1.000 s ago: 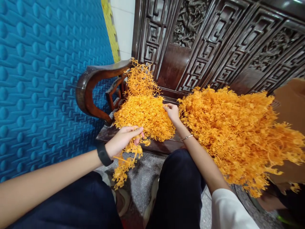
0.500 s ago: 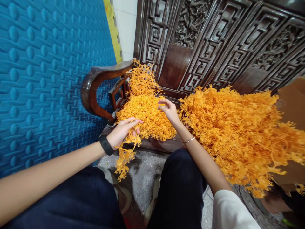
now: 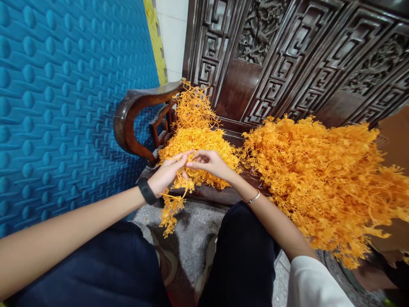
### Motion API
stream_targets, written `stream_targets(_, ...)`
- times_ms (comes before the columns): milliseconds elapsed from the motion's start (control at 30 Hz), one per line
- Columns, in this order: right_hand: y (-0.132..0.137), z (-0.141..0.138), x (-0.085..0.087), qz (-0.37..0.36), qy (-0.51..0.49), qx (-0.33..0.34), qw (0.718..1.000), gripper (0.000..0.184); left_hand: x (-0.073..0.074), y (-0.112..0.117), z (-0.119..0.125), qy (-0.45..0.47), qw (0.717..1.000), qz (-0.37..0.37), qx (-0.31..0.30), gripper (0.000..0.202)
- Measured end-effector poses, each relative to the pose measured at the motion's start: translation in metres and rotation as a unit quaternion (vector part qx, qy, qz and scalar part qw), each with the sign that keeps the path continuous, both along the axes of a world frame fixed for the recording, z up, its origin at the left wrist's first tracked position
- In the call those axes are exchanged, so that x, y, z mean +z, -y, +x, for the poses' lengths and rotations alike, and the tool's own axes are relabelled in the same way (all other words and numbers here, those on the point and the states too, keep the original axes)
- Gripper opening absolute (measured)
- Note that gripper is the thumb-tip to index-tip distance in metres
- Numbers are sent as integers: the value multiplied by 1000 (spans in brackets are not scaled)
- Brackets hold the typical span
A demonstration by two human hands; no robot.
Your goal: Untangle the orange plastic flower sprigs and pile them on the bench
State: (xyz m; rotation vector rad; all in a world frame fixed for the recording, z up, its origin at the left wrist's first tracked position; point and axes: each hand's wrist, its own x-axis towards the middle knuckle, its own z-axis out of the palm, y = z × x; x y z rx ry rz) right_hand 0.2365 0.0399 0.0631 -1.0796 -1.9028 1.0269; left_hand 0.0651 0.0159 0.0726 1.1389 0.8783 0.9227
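Orange strand (image 3: 171, 208): thin, frilled, branching; pinched in the left hand (image 3: 171, 170), draped before the bench (image 3: 207, 195).
Right hand (image 3: 209, 164): curled just beside the left fingertips; whether anything is gripped cannot be told.
Crinkled pile (image 3: 200, 138): heaped on the seat, partly hidden by both hands.
Backrest (image 3: 238, 87): dark glossy wood, carved in fretwork.
Blue mat (image 3: 47, 106): embossed with raised studs.

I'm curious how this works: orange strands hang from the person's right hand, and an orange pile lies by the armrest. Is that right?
Not quite: the head view shows the strands hanging from the left hand, not the right hand. An orange pile does lie by the armrest.
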Motion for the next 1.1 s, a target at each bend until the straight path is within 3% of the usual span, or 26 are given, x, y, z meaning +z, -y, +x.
stream_targets(267,-4,-9,2,-86,-183,-14,979,24,3,5,-1,34,997,61,41,29)
stream_targets(500,-8,-19,0,-145,-208,-117,960,20,5,5,7,92,993,-59,54,6)
stream_targets(733,-15,-20,3,-107,-189,-182,959,13,12,2,14,121,986,-97,55,5)
stream_targets(933,-24,-24,-1,-39,-156,-172,972,17,10,0,20,127,985,-93,68,10)
stream_targets(1033,-41,1,1,-11,-168,-277,946,14,18,11,16,125,986,-82,70,16)
stream_targets(1100,-52,33,4,-4,-204,-418,885,12,28,24,7,125,990,-54,43,17)
